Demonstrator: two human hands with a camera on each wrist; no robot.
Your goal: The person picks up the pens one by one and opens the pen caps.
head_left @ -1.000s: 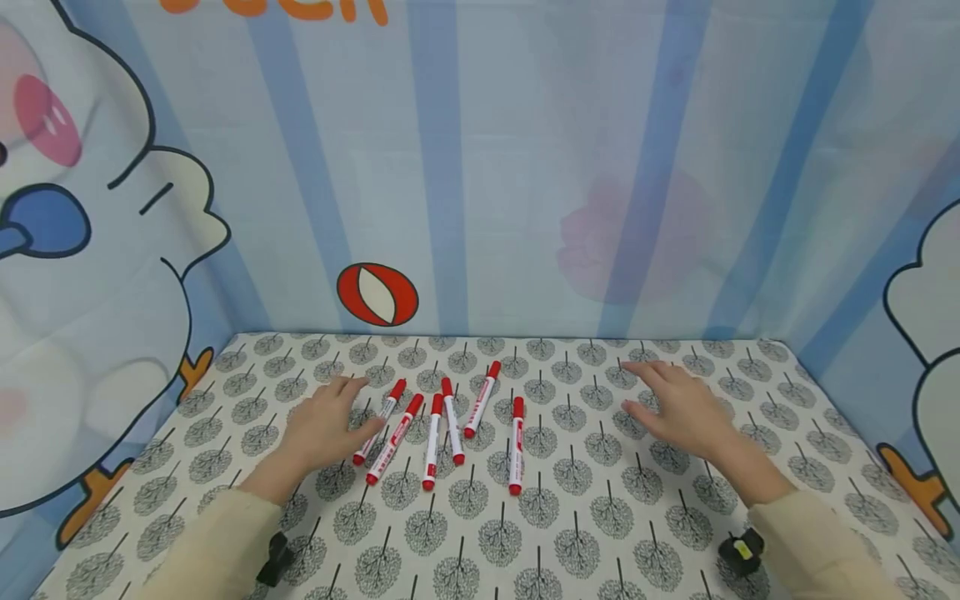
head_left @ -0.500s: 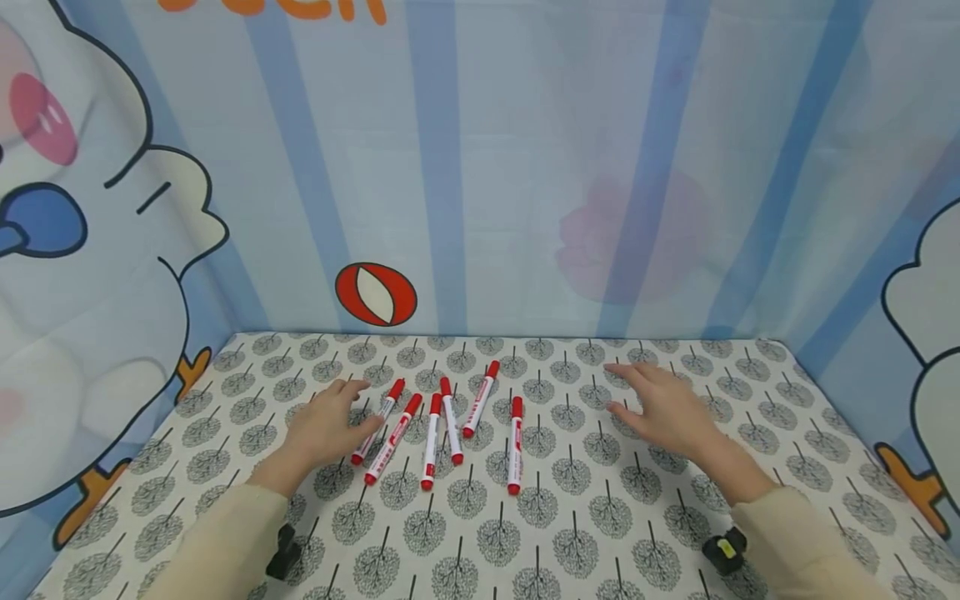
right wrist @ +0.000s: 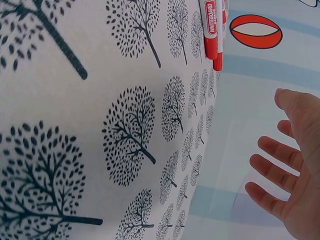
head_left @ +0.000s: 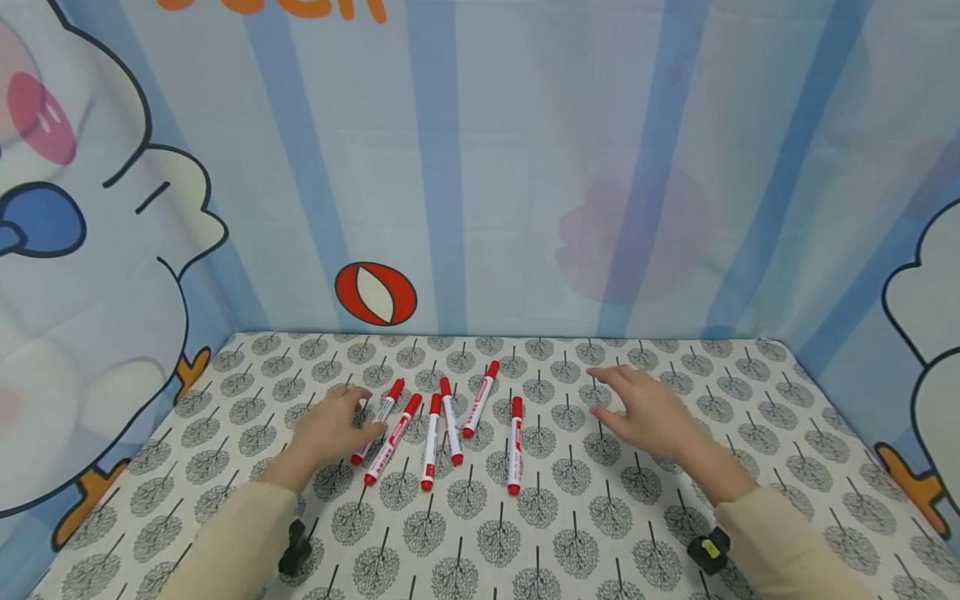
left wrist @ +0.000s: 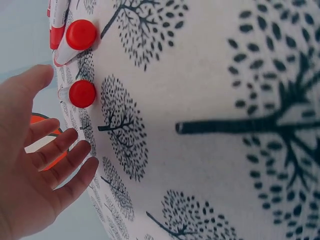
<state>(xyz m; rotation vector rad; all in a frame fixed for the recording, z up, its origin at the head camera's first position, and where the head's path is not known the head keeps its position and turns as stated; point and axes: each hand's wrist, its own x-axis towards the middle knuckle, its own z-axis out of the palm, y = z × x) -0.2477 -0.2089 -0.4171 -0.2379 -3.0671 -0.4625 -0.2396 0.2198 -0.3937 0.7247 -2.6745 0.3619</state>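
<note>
Several white whiteboard markers with red caps and red ends lie loosely spread on the tree-print cloth. My left hand hovers beside the leftmost marker, its thumb tip overlapping it in the head view. In the left wrist view the fingers are spread and loosely bent, with nothing between them, and red marker ends show beyond. My right hand is held to the right of the rightmost marker, with a gap between. Its fingers are relaxed and hold nothing in the right wrist view.
The tabletop cloth is printed with grey trees. A light blue striped backdrop with cartoon figures rises behind the table and along both sides. Small black devices, such as the right one, sit under both wrists.
My right hand has moved left toward the markers, and the left hand has shifted slightly right. The markers have stayed in place.
</note>
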